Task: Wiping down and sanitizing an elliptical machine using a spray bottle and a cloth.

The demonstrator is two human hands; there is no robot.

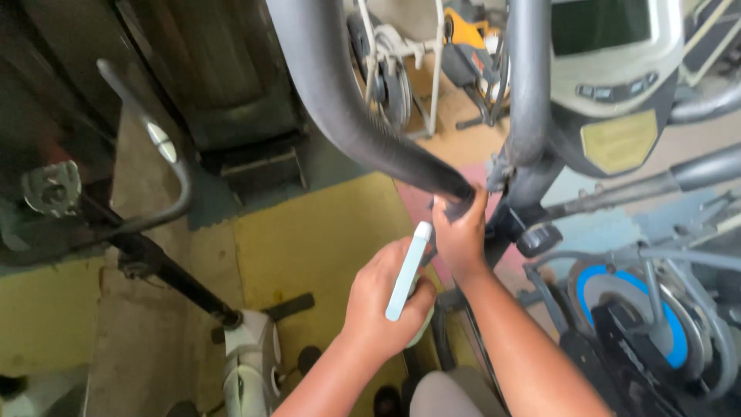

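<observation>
Nearest the camera: two bare forearms rising from the near edge, above a grey saddle (455, 394) partly visible at the bottom. Left hand (386, 301), near centre: grip closed around a slim pale-blue and white tube-shaped item (407, 272), apparently a small bottle or applicator, held nearly upright with its white tip tilted toward the bar end, seemingly to keep it ready beside the other hand. Right hand (461, 235), just beyond and right of the left: grip closed on the tip of a dark foam-covered handlebar (363, 100), fingers wrapped over the bar's end, apparently to steady it; whether a cloth lies under the fingers cannot be told. The handlebar slopes from the far upper left down to this hand. Far right: exercise-machine console (617, 77), grey with dark screen and gold panel. Near right: blue-ringed flywheel (617, 301). Left: a second machine's curved black handle (166, 154) and white housing (251, 363). Beneath: yellow floor mat (309, 239).
</observation>
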